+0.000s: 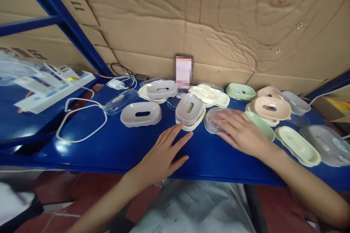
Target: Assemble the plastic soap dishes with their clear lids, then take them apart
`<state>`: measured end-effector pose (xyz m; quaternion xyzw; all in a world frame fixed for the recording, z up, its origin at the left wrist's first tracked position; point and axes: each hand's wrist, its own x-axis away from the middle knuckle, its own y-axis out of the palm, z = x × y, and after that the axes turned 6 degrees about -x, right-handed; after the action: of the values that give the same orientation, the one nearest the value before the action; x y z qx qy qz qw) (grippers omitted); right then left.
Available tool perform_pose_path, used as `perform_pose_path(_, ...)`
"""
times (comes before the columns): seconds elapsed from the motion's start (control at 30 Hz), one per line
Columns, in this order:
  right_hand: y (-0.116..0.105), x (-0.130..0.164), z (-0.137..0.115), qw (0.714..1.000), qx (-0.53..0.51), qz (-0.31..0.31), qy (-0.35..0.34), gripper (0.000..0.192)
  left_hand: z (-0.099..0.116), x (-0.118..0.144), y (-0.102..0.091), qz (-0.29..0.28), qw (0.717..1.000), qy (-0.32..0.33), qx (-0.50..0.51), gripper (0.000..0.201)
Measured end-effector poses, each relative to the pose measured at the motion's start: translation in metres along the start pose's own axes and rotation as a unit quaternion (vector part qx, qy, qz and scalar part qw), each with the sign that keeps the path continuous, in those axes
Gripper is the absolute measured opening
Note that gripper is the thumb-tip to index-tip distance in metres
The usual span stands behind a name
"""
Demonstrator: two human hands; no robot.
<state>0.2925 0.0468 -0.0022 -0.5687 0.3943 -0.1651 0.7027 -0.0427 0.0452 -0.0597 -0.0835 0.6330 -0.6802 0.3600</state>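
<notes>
My left hand (161, 153) hovers low over the blue table with its fingers spread and nothing in them. Its fingertips are close to a grey oval soap dish (190, 107) with a slot, which sits on a cream wavy-edged tray (188, 126). Over a clear lid (212, 121) reaches my right hand (243, 131), its fingers stretched out across the top. Whether something grey lies beneath that lid is hard to see. Partly hidden behind my right hand is a green dish (264, 125). Another grey soap dish (141, 114) lies left of my left hand.
Peach soap dishes (273, 108), a green dish (240, 91), cream trays (298, 145) and clear lids (123, 102) are spread over the table (115, 145). A phone-like screen (183, 71) leans on the cardboard (153, 18). White cables (82, 140) and a power strip (57, 91) lie left.
</notes>
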Motion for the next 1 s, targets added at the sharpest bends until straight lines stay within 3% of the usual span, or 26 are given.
perform_pose_path(0.13, 0.021, -0.036, -0.024, 0.998, 0.003, 0.0, -0.06, 0.049, 0.0, 0.001, 0.0, 0.004, 1.0, -0.005, 0.006, 0.07)
perform_pose_path(0.27, 0.037, -0.075, -0.019, 0.995, 0.01, -0.035, -0.094, 0.044, 0.001, 0.001, 0.0, 0.012, 1.0, -0.021, 0.006, 0.07)
perform_pose_path(0.4, 0.042, -0.095, -0.023, 0.988, 0.03, -0.069, -0.137, 0.042, 0.002, 0.005, 0.003, 0.06, 0.998, -0.008, -0.026, 0.066)
perform_pose_path(0.6, 0.018, -0.06, -0.072, 0.964, 0.099, 0.041, -0.245, 0.033, 0.002, 0.01, 0.001, 0.171, 0.981, 0.024, -0.09, 0.059)
perform_pose_path(0.73, 0.007, -0.029, -0.092, 0.96, 0.055, 0.069, -0.264, 0.022, 0.004, 0.009, -0.007, 0.118, 0.987, 0.097, -0.041, 0.046)
perform_pose_path(0.8, 0.006, -0.016, -0.088, 0.964, 0.018, 0.059, -0.26, 0.029, 0.004, 0.008, -0.01, 0.076, 0.989, 0.128, 0.006, 0.05)
perform_pose_path(0.9, 0.006, 0.004, -0.065, 0.978, -0.023, 0.057, -0.201, 0.042, 0.003, 0.007, -0.012, 0.049, 0.987, 0.128, 0.078, 0.048)
perform_pose_path(1.0, 0.008, 0.019, -0.029, 0.997, -0.044, 0.045, -0.048, 0.048, 0.001, 0.005, -0.012, 0.032, 0.983, 0.139, 0.118, 0.046)
